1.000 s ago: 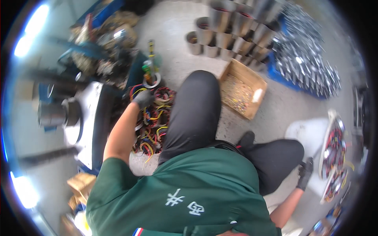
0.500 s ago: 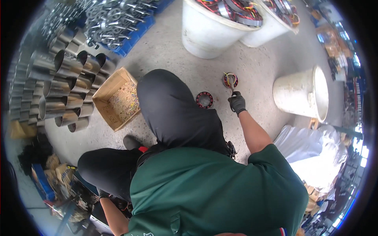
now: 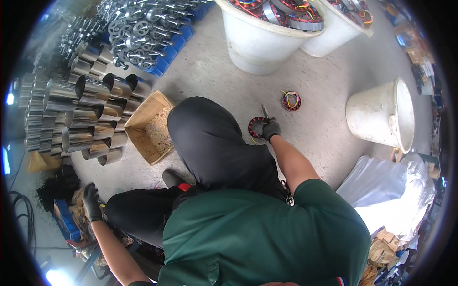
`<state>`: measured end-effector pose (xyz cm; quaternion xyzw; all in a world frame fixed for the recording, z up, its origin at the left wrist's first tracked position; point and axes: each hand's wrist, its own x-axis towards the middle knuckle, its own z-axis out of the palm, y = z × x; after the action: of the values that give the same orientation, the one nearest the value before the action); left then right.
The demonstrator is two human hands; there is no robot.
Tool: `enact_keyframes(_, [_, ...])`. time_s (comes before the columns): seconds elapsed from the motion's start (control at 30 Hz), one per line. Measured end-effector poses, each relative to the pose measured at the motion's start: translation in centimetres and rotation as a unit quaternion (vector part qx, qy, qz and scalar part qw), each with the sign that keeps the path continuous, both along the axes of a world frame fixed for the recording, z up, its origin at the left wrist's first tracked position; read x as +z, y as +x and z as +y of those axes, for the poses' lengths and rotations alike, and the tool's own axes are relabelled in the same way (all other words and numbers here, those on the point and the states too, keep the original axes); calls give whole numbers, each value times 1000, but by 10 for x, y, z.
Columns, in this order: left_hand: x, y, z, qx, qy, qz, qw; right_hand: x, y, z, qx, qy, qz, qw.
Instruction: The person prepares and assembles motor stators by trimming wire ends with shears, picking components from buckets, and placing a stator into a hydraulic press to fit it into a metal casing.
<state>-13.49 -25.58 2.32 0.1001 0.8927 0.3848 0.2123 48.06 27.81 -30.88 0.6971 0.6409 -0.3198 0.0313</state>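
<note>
My right hand (image 3: 272, 129), in a dark glove, is closed around a pointed metal tool (image 3: 265, 111) resembling scissors; its tip points away from me. Those fingers overlap the right rim of a motor stator (image 3: 251, 127), a ring with dark red windings, on the floor beside my knee. Whether they grip the ring too I cannot tell. Just beyond lies a second stator (image 3: 291, 101) with a yellow-green wire looped over it. My left hand (image 3: 90, 200), in a grey glove, hangs far left of my leg with fingers apart and nothing visible in it.
A cardboard box (image 3: 138, 125) with small scraps stands left of my knee, beside stacked metal cylinders (image 3: 93, 112). A blue crate (image 3: 174, 50) holds shafted metal parts. One white bucket (image 3: 257, 47) is full of stators; another bucket (image 3: 367, 114) lies tilted at right, near plastic sheeting (image 3: 377, 186).
My right hand has moved left with the tool, from the far stator to the near one. My left hand has swung out forward and left from beside my hip.
</note>
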Motion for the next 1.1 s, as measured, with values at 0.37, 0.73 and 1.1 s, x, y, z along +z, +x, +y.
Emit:
enact_keyframes(0.37, [16,120,226,-93,291,-68,950,93,-175,95,7,-189,284,940])
enact_keyframes(0.73, [-9,154,271,-125,311,89,938,375,-373,29,94,-443,486,747])
enact_keyframes(1.1, [30,161,260,4,223,98,970,338,-363,-139,110,-548,455,693])
